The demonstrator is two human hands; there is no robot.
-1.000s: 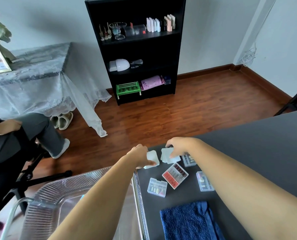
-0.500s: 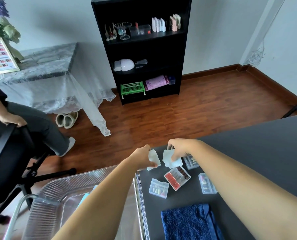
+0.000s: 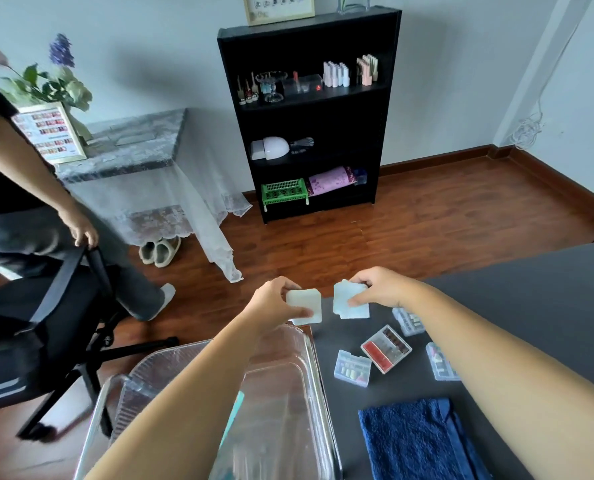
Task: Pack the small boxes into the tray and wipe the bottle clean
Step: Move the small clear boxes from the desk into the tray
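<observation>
Left hand (image 3: 274,306) grips one white box (image 3: 305,305) by the far edge of the tray (image 3: 315,362). My right hand (image 3: 382,291) grips another white box (image 3: 351,303) just right of the tray, above the worktop (image 3: 531,306).

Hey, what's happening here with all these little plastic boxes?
A person is packing small boxes. The left hand pinches a pale box and the right hand pinches a second pale box, both held at the far edge of the dark table, close to the clear tray. Four other boxes, among them a red box, lie on the table near a blue towel. No bottle is in sight.
</observation>
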